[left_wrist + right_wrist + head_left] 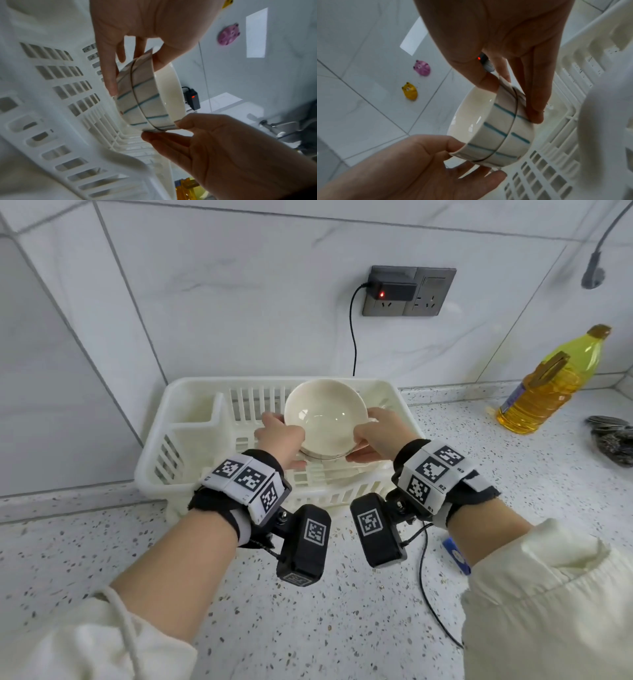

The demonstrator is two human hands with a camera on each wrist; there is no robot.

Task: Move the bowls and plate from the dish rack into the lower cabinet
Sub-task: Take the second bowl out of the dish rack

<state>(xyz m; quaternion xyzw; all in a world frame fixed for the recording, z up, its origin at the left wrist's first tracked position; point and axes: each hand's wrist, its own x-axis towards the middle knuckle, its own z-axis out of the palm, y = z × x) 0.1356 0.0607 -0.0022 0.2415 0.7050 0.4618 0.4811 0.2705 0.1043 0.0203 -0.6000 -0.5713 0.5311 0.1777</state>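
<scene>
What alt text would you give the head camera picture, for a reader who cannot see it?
Both hands, left hand and right hand, hold stacked cream bowls by the sides above a white dish rack on a speckled counter. A bottle of oil stands at right.

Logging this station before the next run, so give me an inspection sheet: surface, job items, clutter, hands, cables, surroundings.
Surface: speckled counter, no spills seen.
Job's things: two stacked bowls, tilted, lifted over the white rack; blue stripes outside. A pale dish low in the rack, unclear.
Clutter: oil bottle and a dark scrubber on the right.
Grippers: left hand and right hand hold the bowls at opposite sides, thumbs on the rim, fingers underneath.
Cables: black cord drops from the plugged adapter behind the rack; another cable lies on the counter.
Surroundings: tiled wall; animal-shaped hooks on it. Cabinet not in view.
</scene>
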